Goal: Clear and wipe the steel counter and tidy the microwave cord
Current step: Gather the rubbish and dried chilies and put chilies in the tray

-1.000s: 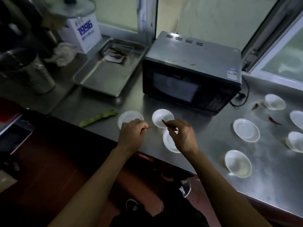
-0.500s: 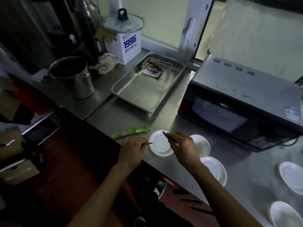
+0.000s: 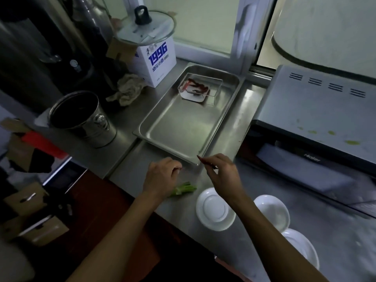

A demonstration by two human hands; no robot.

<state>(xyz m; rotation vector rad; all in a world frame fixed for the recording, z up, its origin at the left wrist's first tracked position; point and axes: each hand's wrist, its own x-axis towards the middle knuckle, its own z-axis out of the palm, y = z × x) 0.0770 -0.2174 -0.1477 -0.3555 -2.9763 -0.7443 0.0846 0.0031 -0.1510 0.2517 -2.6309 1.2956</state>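
My right hand (image 3: 222, 174) pinches a dried red chili (image 3: 203, 160), its tip over the near corner of the steel tray (image 3: 179, 137). My left hand (image 3: 161, 178) pinches another small red chili piece (image 3: 180, 169) just in front of the tray. A clear box (image 3: 199, 88) with several red chilies sits at the far end of the tray. A green vegetable strip (image 3: 183, 189) lies on the steel counter (image 3: 130, 169) below my left hand. Three white saucers (image 3: 215, 212) stand at the front edge. The microwave (image 3: 313, 127) is at the right; its cord is out of view.
A steel bucket (image 3: 83, 119) stands at the left, a crumpled rag (image 3: 128, 89) behind it. A white box marked 1996 (image 3: 156, 62) carries a glass lid (image 3: 145, 27). Cardboard boxes (image 3: 32, 210) sit on the floor at the left. Green specks dot the microwave top.
The view has swung left and both hands have moved left, away from the saucers, to the near edge of the steel tray, each still pinching its chili.
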